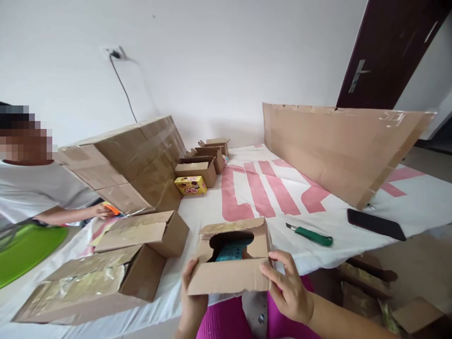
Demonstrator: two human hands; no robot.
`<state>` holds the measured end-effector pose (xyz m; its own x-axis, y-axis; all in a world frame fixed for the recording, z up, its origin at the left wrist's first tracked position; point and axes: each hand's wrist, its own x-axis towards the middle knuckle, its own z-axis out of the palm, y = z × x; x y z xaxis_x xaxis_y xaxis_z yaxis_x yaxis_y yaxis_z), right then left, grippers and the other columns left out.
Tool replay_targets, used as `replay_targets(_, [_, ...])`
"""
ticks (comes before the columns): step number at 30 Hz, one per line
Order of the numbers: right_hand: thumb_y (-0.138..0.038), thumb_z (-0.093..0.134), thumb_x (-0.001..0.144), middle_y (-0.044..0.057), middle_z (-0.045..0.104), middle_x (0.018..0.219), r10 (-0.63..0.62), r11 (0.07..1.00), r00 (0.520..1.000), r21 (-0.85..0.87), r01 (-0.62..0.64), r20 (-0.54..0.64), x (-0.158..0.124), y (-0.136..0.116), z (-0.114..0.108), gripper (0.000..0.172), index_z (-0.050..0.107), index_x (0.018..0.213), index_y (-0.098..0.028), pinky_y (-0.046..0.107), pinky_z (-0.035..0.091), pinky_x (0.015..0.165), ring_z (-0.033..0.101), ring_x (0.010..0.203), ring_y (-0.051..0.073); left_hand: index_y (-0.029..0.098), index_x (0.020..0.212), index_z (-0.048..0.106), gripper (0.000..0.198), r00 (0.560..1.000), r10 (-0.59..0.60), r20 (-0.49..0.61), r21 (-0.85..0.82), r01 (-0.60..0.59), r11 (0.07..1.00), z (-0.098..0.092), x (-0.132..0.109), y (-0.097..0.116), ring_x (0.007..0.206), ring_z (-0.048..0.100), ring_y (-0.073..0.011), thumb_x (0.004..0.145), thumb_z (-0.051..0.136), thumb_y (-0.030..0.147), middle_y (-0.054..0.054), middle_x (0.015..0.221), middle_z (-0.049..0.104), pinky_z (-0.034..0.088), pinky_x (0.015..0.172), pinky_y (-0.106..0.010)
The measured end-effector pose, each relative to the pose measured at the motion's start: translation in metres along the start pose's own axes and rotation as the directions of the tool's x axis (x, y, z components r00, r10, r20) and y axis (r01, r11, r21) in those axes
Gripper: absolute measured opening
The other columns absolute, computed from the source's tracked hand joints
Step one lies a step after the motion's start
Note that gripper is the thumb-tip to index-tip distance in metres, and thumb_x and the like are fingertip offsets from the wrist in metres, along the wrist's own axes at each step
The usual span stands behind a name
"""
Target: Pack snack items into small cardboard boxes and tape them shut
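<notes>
A small cardboard box [231, 275] rests at the near edge of the table, its front flap folded out towards me. Inside, through a cut-out, a teal packet [233, 249] shows. My left hand [193, 287] grips the box's front left corner, thumb on the flap's edge. At the right corner, my right hand [287, 287] holds the flap with its fingers on top. To the right of the box lies a green utility knife [313, 236] with its blade out. Two taped cardboard boxes, a nearer one [88, 287] and a farther one [144, 230], sit to the left.
A tall carton [141, 160] stands at left, with several small boxes [197, 170] and a yellow packet [190, 185] beside it. A cardboard panel [339, 146] stands at right, near a black phone [376, 224]. At far left, a person's hand [102, 210] is near something orange.
</notes>
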<state>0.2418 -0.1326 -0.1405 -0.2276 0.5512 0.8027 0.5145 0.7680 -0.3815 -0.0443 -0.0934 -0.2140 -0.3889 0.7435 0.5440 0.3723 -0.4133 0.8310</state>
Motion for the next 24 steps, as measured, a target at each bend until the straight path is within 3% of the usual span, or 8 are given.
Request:
replay_targets(2, [-0.003,0.041,0.085,0.013,0.049,0.129,0.101,0.994,0.994,0.048,-0.102,0.03,-0.013,0.016,-0.004,0.056,0.048,0.136,-0.025,0.04,0.051,0.095,0.051,0.12,0.024,0.025,0.113,0.059,0.045,0.985,0.143,0.091,0.101,-0.152,0.983,-0.001,0.0,0.004,0.117,0.055,-0.0308,0.069,0.072,0.029,-0.008,0.131,0.054,0.046,0.095,-0.044])
replay_targets(4, [-0.011,0.04,0.091,0.011,0.057,0.122,0.291,0.939,0.956,0.183,-0.291,0.03,-0.022,0.035,-0.006,0.047,0.046,0.135,-0.026,0.039,0.052,0.093,0.057,0.112,0.022,0.024,0.112,0.058,0.042,0.963,0.214,0.164,0.163,-0.24,0.957,-0.002,0.004,0.005,0.117,0.055,-0.0306,0.071,0.069,0.024,-0.01,0.132,0.052,0.044,0.096,-0.045])
replay_targets(6, [-0.024,0.044,0.094,0.009,0.062,0.112,0.506,0.797,0.861,0.358,-0.487,0.044,-0.026,0.057,-0.004,0.035,0.048,0.129,-0.026,0.038,0.051,0.091,0.06,0.104,0.02,0.023,0.109,0.058,0.038,0.952,0.237,0.193,0.184,-0.272,0.944,-0.004,0.01,0.004,0.114,0.057,-0.0296,0.073,0.067,0.023,-0.01,0.129,0.054,0.045,0.094,-0.045])
replay_targets(8, [-0.037,0.053,0.09,0.009,0.062,0.106,0.63,0.654,0.77,0.467,-0.595,0.1,-0.023,0.079,0.0,0.031,0.052,0.119,-0.024,0.038,0.051,0.087,0.061,0.099,0.021,0.022,0.106,0.057,0.036,0.95,0.24,0.202,0.185,-0.278,0.943,-0.005,0.016,0.001,0.111,0.059,-0.029,0.072,0.067,0.026,-0.011,0.127,0.056,0.046,0.091,-0.043])
replay_targets(10, [-0.046,0.065,0.081,0.009,0.062,0.106,0.642,0.594,0.748,0.505,-0.626,0.17,-0.017,0.096,0.003,0.04,0.056,0.112,-0.023,0.037,0.051,0.083,0.06,0.101,0.022,0.022,0.104,0.057,0.035,0.949,0.232,0.211,0.188,-0.273,0.944,-0.005,0.022,-0.001,0.109,0.059,-0.0286,0.071,0.069,0.028,-0.01,0.125,0.057,0.046,0.09,-0.041])
replay_targets(14, [-0.05,0.08,0.062,0.007,0.063,0.105,0.584,0.528,0.75,0.556,-0.642,0.311,-0.006,0.11,0.01,0.056,0.061,0.107,-0.023,0.036,0.05,0.08,0.059,0.1,0.023,0.022,0.102,0.057,0.036,0.944,0.237,0.23,0.194,-0.283,0.939,-0.008,0.026,-0.007,0.107,0.06,-0.0279,0.07,0.07,0.029,-0.01,0.122,0.059,0.047,0.087,-0.039])
replay_targets(20, [-0.049,0.08,0.063,0.002,0.062,0.097,0.536,0.462,0.745,0.601,-0.652,0.397,-0.007,0.112,0.017,0.045,0.062,0.094,-0.022,0.035,0.045,0.079,0.058,0.088,0.018,0.021,0.103,0.057,0.038,0.943,0.259,0.209,0.231,-0.305,0.924,-0.009,0.026,-0.006,0.104,0.061,-0.028,0.069,0.07,0.033,-0.01,0.117,0.06,0.048,0.086,-0.04])
replay_targets(24, [-0.045,0.082,0.062,0.004,0.06,0.107,0.519,0.436,0.754,0.634,-0.639,0.403,-0.007,0.113,0.017,0.055,0.059,0.107,-0.024,0.034,0.044,0.083,0.055,0.101,0.02,0.02,0.103,0.057,0.037,0.935,0.268,0.234,0.252,-0.324,0.912,-0.009,0.027,-0.003,0.103,0.062,-0.0283,0.07,0.069,0.032,-0.01,0.118,0.06,0.05,0.085,-0.04])
